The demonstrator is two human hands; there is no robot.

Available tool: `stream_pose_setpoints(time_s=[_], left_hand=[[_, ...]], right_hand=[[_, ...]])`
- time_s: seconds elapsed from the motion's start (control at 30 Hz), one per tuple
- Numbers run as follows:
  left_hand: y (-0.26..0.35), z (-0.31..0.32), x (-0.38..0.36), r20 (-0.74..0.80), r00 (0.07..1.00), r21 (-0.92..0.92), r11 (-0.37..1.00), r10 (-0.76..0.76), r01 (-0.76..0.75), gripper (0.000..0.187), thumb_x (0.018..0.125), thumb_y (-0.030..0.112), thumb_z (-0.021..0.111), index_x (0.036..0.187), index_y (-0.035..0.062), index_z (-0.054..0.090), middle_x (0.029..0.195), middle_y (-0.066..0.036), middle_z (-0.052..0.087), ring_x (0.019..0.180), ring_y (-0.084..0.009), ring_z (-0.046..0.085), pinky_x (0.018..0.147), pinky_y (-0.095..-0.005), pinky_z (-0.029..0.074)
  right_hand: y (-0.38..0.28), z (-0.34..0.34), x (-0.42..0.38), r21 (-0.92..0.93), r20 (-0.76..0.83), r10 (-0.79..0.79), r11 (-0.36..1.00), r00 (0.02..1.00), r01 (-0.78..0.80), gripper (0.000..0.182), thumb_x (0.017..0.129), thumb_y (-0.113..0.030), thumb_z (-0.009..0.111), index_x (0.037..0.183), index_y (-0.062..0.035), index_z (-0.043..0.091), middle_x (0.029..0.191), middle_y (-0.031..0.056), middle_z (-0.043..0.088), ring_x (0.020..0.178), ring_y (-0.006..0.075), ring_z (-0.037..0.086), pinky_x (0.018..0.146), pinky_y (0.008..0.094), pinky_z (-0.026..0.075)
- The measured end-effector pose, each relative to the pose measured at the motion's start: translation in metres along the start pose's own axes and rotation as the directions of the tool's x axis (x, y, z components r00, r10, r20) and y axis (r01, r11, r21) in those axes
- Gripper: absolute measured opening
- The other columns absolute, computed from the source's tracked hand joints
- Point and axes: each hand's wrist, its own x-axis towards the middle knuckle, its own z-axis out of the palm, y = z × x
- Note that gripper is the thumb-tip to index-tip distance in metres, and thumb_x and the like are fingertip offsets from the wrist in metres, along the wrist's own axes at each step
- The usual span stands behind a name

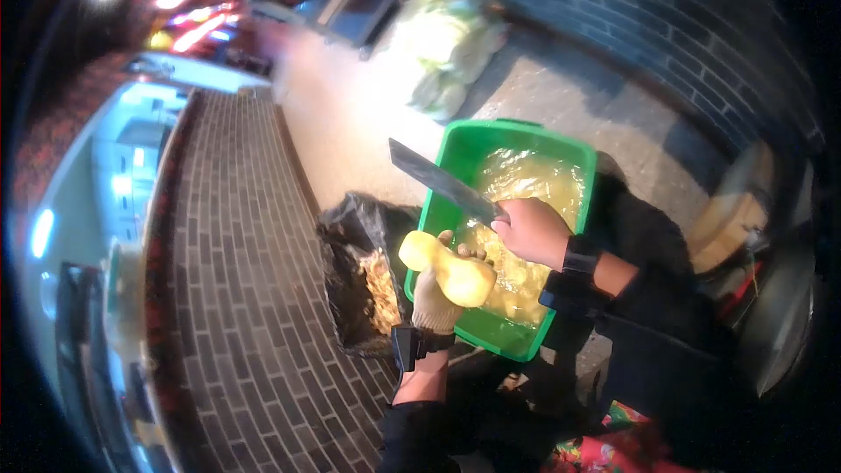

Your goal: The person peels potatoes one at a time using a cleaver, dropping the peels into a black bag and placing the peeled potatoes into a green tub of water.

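My left hand [435, 302], in a light glove, holds a peeled yellow vegetable [451, 271] with a narrow neck and a bulging end, over the left edge of a green tub [576, 158]. In my right hand [534, 232] is the handle of a cleaver [438, 180]; its broad blade points up and left across the tub's rim. Water [534, 175] fills the tub, with yellow pieces [517, 285] lying in it. The blade and the vegetable are apart.
A black bag [350, 232] with peelings [379, 289] lies left of the tub. Behind it is a clear bag of pale green vegetables [442, 48]. A brick wall [666, 26] runs along the upper right, and a round board [731, 219] stands at the right.
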Motion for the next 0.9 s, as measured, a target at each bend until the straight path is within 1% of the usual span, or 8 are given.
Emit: stream_pose_setpoints(time_s=[0.17,0.33,0.43,0.53,0.6,0.67,0.73,0.9], left_hand=[[0.021,-0.013,0.003,-0.281,0.951,0.572,0.818,0.129,0.058,0.037,0.076,0.008,0.079,0.107,0.0012,0.061,0.09,-0.007,0.069,0.083,-0.0161,0.067,0.078,-0.029,0.054],[0.045,-0.034,-0.002,-0.174,0.923,0.709,0.695,0.343,-0.124,0.044,0.077,0.006,0.075,0.117,0.0027,0.056,0.1,-0.007,0.069,0.091,-0.014,0.065,0.082,-0.0288,0.052],[0.056,-0.032,-0.008,-0.176,0.778,0.932,0.357,0.603,-0.067,0.055,0.079,0.018,0.08,0.123,0.0068,0.049,0.107,-0.007,0.065,0.1,-0.0161,0.062,0.087,-0.0294,0.051],[0.065,-0.048,-0.006,-0.228,0.806,0.869,0.487,0.547,-0.085,0.057,0.078,0.03,0.081,0.119,0.0033,0.051,0.105,-0.012,0.066,0.098,-0.0199,0.065,0.085,-0.0332,0.052],[0.056,-0.063,-0.002,-0.213,0.788,0.786,0.58,0.578,-0.213,0.055,0.084,0.032,0.076,0.121,0.0031,0.049,0.107,-0.012,0.066,0.097,-0.0198,0.065,0.085,-0.033,0.051],[0.056,-0.065,0.002,-0.453,0.745,0.588,0.792,0.489,-0.163,0.054,0.087,0.031,0.072,0.126,0.0036,0.046,0.109,-0.012,0.065,0.097,-0.0194,0.064,0.085,-0.0323,0.051],[0.056,-0.077,0.003,-0.479,0.763,0.574,0.813,0.434,-0.101,0.054,0.088,0.029,0.071,0.127,0.0019,0.045,0.11,-0.012,0.064,0.097,-0.0185,0.062,0.086,-0.0315,0.05],[0.067,-0.062,0.004,-0.245,0.882,0.624,0.762,0.402,-0.174,0.059,0.08,0.017,0.078,0.127,0.0027,0.046,0.11,-0.009,0.062,0.098,-0.016,0.06,0.086,-0.0294,0.05]], right_hand=[[-0.016,0.027,0.004,-0.066,0.057,0.003,0.998,0.998,0.001,0.021,0.088,-0.022,0.058,0.091,-0.0032,0.066,0.075,0.0206,0.065,0.072,0.0409,0.063,0.067,0.049,0.05],[-0.012,0.049,0.021,-0.05,0.033,-0.051,0.997,0.998,0.052,0.024,0.088,-0.023,0.06,0.103,-0.0063,0.068,0.071,0.0191,0.064,0.068,0.0381,0.064,0.063,0.044,0.05],[-0.017,0.056,0.025,0.012,0.048,-0.053,0.999,0.997,0.053,0.026,0.089,-0.02,0.064,0.105,-0.0003,0.068,0.081,0.016,0.07,0.075,0.0256,0.069,0.07,0.0353,0.053],[-0.043,0.056,0.04,0.039,0.115,0.058,0.997,0.992,-0.063,0.029,0.09,-0.018,0.067,0.107,0.006,0.067,0.101,0.015,0.072,0.093,0.0174,0.069,0.082,0.0305,0.053],[-0.057,0.068,0.05,0.195,0.112,-0.109,0.977,0.988,0.086,0.018,0.092,-0.017,0.066,0.096,0.001,0.063,0.065,-0.0032,0.053,0.051,0.0038,0.048,0.045,0.0215,0.039],[-0.07,0.073,0.053,0.191,0.124,-0.109,0.978,0.986,0.084,0.019,0.092,-0.016,0.066,0.097,0.0025,0.065,0.067,-0.001,0.058,0.05,0.0047,0.049,0.045,0.0217,0.04],[-0.069,0.08,0.051,0.145,0.107,-0.111,0.985,0.988,0.095,0.03,0.089,-0.018,0.068,0.108,0.0057,0.067,0.098,0.0151,0.073,0.087,0.019,0.071,0.079,0.0304,0.054],[-0.048,0.071,0.044,-0.052,0.106,-0.273,0.959,0.956,0.28,0.019,0.085,-0.013,0.069,0.103,-0.0068,0.071,0.078,0.0156,0.07,0.063,0.0234,0.068,0.059,0.0325,0.051]])
